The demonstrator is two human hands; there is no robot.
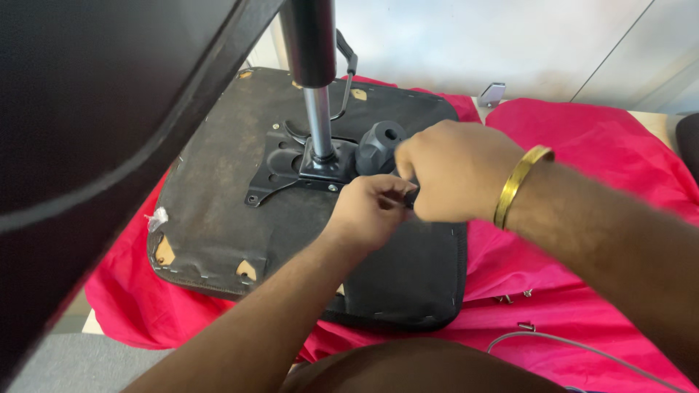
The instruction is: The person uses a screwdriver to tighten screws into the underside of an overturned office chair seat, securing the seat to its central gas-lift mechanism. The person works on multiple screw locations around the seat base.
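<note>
An upturned black chair seat (240,218) lies on a red cloth (582,145). A black metal mechanism plate (280,171) is fixed to its underside, with a steel gas-lift column (314,102) rising from it. A black round knob (378,145) sticks out beside the column. My left hand (368,211) and my right hand (455,171) meet just below the knob, fingers pinched together on something small that is hidden between them. A gold bangle (518,183) circles my right wrist.
A large dark chair part (95,145) fills the left of the view. Small metal screws (513,297) lie on the cloth at the lower right, near a grey cable (575,346). A metal bracket (493,93) rests at the far edge. A grey lever (348,69) curves behind the column.
</note>
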